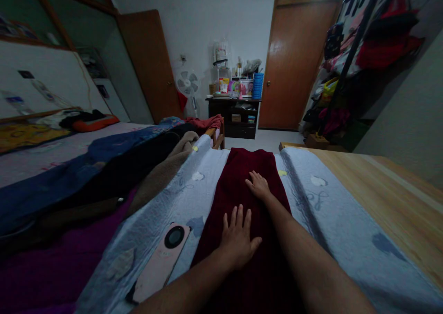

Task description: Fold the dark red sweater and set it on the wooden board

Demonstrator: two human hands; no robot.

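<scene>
Had maroon cloth (242, 175) laid lengthwise over blue sheet (346, 231).
Rested left hand (238, 240) palm-down on near part, fingers apart, to the right of phone (159, 265); rested right hand (259, 186) farther up cloth, fingers also apart. Saw fan (188, 82) and dark cabinet (238, 131) by far wall (238, 14).

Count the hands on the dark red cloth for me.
2. The left hand is palm down on the nearer part of the cloth; the right hand is farther up, toward its far end. Neither is hidden.
</scene>
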